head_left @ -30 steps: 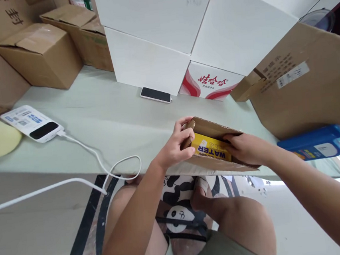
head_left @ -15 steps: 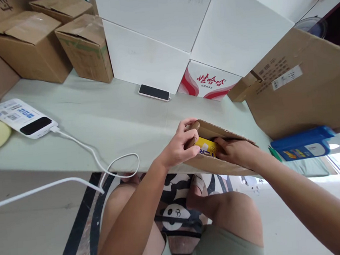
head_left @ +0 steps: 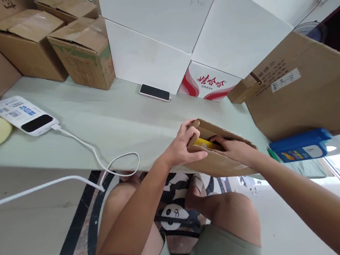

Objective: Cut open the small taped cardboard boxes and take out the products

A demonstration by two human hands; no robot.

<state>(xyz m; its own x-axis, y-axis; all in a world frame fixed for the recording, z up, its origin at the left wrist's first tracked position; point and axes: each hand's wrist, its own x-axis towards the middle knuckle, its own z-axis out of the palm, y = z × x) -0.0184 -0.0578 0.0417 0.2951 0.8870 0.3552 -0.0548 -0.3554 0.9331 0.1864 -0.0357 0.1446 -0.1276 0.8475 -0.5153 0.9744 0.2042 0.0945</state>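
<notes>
A small brown cardboard box (head_left: 218,161) lies at the near edge of the pale green table (head_left: 121,124). My left hand (head_left: 182,146) grips the box's left end, fingers closed round its flap. My right hand (head_left: 235,149) reaches into the box's opening, its fingers pressed on a yellow packet (head_left: 203,142). Only a thin strip of the packet shows inside the box.
A white power bank (head_left: 24,116) with a white cable (head_left: 101,160) lies at the left. A phone (head_left: 154,92) leans by white boxes (head_left: 161,36) at the back. Brown cartons (head_left: 81,52) stand back left, a large carton (head_left: 301,86) and a blue item (head_left: 302,145) at the right.
The yellow packet has slid deeper into the small box; its printed face no longer shows. My right hand has pushed further in, and the box's near wall has tipped up toward me.
</notes>
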